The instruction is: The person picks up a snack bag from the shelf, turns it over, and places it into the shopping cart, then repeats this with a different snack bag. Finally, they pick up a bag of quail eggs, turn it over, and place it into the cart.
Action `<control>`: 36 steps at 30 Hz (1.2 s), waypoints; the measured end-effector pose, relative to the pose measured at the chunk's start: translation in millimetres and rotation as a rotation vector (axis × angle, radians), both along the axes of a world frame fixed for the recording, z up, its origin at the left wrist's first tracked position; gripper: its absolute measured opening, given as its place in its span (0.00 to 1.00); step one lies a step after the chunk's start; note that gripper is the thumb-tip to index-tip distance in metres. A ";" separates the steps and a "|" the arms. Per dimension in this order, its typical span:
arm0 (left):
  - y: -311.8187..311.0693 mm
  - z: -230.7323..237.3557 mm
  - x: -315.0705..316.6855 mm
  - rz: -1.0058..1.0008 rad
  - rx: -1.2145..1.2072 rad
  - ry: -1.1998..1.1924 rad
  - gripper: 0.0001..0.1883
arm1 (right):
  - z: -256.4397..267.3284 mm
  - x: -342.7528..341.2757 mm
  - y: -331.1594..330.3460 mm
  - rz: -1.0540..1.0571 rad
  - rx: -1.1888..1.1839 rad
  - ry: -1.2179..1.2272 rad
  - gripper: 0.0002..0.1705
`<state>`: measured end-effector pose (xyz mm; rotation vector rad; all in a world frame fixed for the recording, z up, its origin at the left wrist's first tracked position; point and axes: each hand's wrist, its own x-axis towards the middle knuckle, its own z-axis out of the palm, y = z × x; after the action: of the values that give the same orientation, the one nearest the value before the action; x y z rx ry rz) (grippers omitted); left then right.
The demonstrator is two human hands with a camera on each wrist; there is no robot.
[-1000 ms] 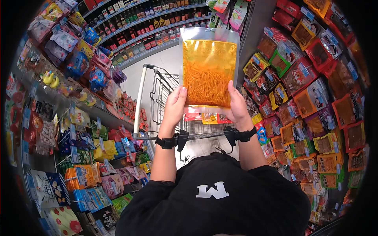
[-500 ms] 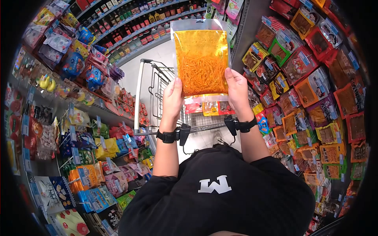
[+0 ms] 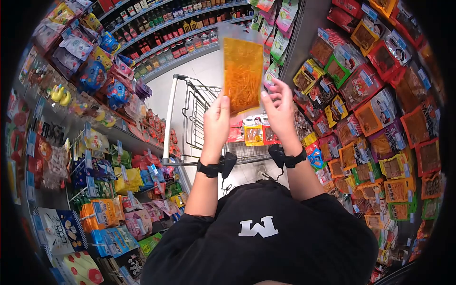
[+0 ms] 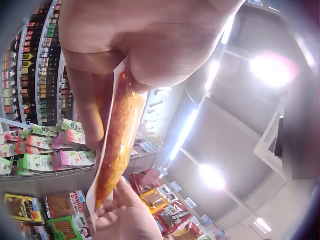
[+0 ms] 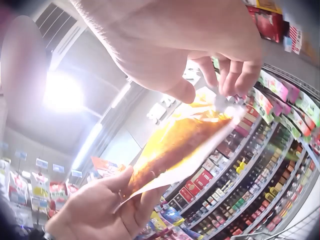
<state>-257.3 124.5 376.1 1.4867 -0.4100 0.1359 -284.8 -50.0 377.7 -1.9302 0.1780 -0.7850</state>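
Observation:
A clear-edged pouch of orange shredded snack [image 3: 242, 71] is held up in front of the chest, turned partly sideways. My left hand [image 3: 217, 121] pinches its left edge, thumb on the near face and fingers behind, as the left wrist view shows at the pouch [image 4: 117, 145]. Close by the opposite edge is my right hand [image 3: 281, 111], its fingers spread and apart from the thumb. In the right wrist view, the right thumb and fingertips [image 5: 187, 92] are parted just over the pouch's edge.
Below the pouch stands a wire shopping cart [image 3: 197, 107] with several colourful packets [image 3: 254, 135] in it. Hanging snack bags [image 3: 102, 213] line the left side, and more packets [image 3: 375, 118] cover the right. Curved shelves of bottles [image 3: 175, 31] stand ahead.
The pouch has turned from facing me to partly sideways. My right hand has loosened from its right edge and spread its fingers, while the left keeps its grip.

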 end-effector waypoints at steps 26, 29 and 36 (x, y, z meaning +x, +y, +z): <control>37.1 15.8 -11.0 -0.171 -0.196 0.216 0.17 | 1.0 -8.4 8.0 0.896 0.931 0.005 0.24; 34.5 13.4 -3.7 -0.088 -0.167 0.130 0.16 | -0.2 0.7 8.8 0.894 0.867 0.013 0.24; 21.5 3.4 23.8 0.067 -0.151 0.040 0.15 | -5.5 33.7 2.1 0.838 0.644 -0.018 0.24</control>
<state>-233.5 146.0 379.5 1.3526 -0.3109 0.1858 -251.1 -47.9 372.2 -1.2021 -0.3422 -0.1375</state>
